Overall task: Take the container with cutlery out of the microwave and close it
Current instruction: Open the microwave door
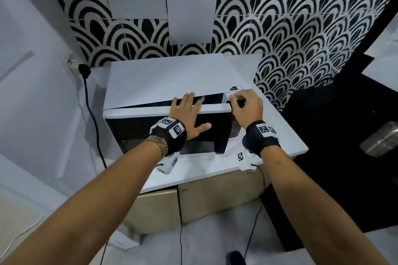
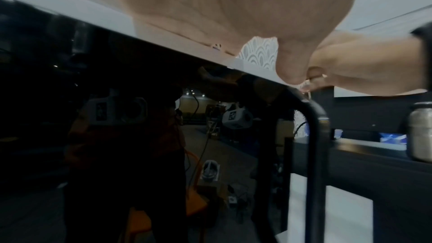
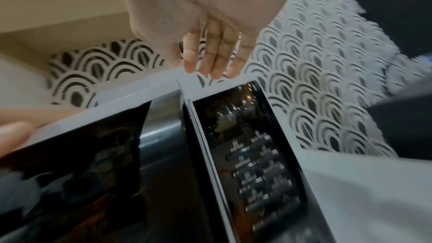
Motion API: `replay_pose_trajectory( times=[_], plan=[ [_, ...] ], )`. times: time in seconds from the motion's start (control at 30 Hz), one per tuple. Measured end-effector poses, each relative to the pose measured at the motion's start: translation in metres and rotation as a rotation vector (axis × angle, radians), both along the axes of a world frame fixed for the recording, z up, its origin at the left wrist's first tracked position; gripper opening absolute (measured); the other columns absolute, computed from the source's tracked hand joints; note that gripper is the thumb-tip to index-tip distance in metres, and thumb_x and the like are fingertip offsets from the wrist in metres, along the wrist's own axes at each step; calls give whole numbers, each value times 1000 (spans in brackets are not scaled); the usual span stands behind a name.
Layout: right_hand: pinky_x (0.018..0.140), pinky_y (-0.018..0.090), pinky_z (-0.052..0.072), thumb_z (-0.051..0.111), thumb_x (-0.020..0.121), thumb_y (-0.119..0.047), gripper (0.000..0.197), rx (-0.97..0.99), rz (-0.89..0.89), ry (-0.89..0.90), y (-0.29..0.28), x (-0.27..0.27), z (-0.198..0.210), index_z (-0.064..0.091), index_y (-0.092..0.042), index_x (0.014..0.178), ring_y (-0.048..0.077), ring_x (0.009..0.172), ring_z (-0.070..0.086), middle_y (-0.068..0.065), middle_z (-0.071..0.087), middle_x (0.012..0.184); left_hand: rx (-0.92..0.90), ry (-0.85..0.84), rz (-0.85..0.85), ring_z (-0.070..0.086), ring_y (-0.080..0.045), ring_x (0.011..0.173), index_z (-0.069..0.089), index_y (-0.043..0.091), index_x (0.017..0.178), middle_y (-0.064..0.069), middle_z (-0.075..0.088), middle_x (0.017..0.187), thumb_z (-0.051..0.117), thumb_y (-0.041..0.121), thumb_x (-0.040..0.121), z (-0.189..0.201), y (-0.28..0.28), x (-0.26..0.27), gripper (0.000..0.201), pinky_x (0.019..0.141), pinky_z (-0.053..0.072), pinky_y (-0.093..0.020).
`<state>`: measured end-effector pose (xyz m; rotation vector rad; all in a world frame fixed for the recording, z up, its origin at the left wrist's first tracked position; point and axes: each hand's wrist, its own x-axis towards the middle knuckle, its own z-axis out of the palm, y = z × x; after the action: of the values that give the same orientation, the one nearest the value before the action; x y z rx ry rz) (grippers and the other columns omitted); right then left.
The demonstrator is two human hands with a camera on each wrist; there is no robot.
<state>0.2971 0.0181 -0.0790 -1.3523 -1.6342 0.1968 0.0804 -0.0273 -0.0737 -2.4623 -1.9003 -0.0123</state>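
Note:
A white microwave stands on a white counter. Its dark glass door is ajar, leaving a narrow gap at the top. My left hand lies flat on the door, fingers straight over its top edge and thumb on the glass. My right hand hovers at the door's top right corner by the control panel. Its fingers are loosely bent, their tips by the microwave's top edge, and they hold nothing. The door's black handle shows in the left wrist view. No container with cutlery is visible; the inside is hidden.
A black power cable and plug hang at the microwave's left. On the black counter to the right lies a steel canister. A tiled black-and-white wall stands close behind. Beige cabinet doors are below the counter.

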Motion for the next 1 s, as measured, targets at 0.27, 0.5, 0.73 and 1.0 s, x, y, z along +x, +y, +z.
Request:
replay_pose_trajectory(
  times=[0.27, 0.5, 0.73, 1.0],
  plan=[
    [114, 49, 40, 60, 94, -28, 38, 0, 469, -325, 53, 36, -11, 68, -12, 127, 26, 134, 54, 11, 63, 139, 235, -318, 220, 45, -24, 127, 51, 23, 129, -1, 58, 130, 20, 77, 79, -16, 5, 74, 80, 117, 14, -50],
    [123, 46, 23, 60, 94, -33, 51, 152, 539, -418, 61, 51, -42, 54, -18, 142, 24, 146, 40, 7, 49, 153, 267, -449, 411, 53, -23, 106, 60, 20, 93, 2, 61, 95, 27, 72, 84, -13, -39, 98, 63, 117, 15, -45],
    [121, 46, 21, 60, 94, -29, 43, 210, 490, -253, 51, 32, -50, 62, -11, 133, 27, 140, 48, 11, 57, 146, 139, -540, 542, 11, -20, 153, 60, 24, 121, -5, 28, 161, 34, 64, 87, -8, -135, 98, 59, 123, -8, -51],
    [118, 50, 33, 65, 93, -21, 40, 245, 1098, -137, -42, -60, -49, 64, -6, 130, 28, 140, 49, 12, 58, 144, 30, -313, 798, 1, -34, 154, 30, 5, 149, -21, 6, 164, 32, 52, 87, 9, -224, 98, 79, 126, 11, -47]
  ],
)
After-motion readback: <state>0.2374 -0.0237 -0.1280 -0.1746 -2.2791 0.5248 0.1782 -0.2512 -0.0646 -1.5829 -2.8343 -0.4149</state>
